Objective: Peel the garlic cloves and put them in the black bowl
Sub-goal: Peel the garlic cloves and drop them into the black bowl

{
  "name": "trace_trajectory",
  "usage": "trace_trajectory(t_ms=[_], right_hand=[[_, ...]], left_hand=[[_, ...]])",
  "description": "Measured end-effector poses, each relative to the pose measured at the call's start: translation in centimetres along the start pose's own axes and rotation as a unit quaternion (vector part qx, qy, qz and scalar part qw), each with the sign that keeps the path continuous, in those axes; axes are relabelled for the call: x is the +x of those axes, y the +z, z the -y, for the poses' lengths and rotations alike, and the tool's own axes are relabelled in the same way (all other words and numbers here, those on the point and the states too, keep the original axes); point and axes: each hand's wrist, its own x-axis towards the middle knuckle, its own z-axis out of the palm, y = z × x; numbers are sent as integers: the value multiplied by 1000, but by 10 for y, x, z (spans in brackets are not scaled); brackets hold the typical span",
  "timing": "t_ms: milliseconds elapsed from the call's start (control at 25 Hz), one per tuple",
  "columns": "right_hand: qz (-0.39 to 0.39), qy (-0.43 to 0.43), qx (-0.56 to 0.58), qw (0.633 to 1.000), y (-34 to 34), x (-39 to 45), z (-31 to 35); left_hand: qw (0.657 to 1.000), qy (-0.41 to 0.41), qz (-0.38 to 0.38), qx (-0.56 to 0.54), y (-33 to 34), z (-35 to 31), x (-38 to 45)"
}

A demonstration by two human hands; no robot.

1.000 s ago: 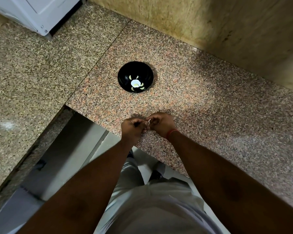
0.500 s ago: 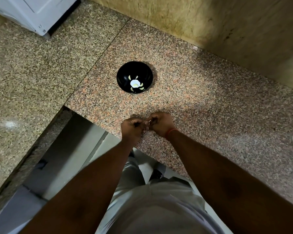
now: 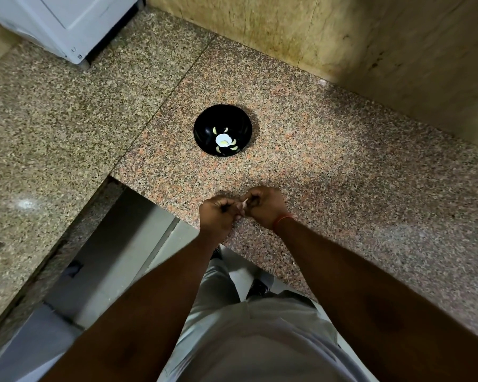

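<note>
Both hands, left (image 3: 218,213) and right (image 3: 264,205), pinch one clove (image 3: 244,202) with curled fingers at the near bench (image 3: 342,175) edge, mid-peel; next, likely dropping it into the far bowl (image 3: 204,125).

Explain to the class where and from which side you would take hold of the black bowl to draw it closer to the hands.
Probably grip the black bowl by its near rim, coming from the counter's front edge, where both hands work. The rim is the only edge that offers a pinch, the wall below curves away, and the peeled cloves lie low at the bottom, clear of a thumb hooked over the rim.
</note>
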Motion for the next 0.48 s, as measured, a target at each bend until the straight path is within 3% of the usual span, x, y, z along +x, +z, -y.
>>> trace_trajectory(t_ms=[160, 280, 480], right_hand=[[-48, 21, 22, 998, 2, 6, -7], [-91, 33, 43, 994, -4, 16, -4], [-101, 34, 30, 994, -11, 19, 9]], left_hand=[[987, -104, -49, -110, 5, -11, 6], [972, -136, -46, -188, 0, -10, 9], [950, -189, -51, -242, -6, -12, 8]])
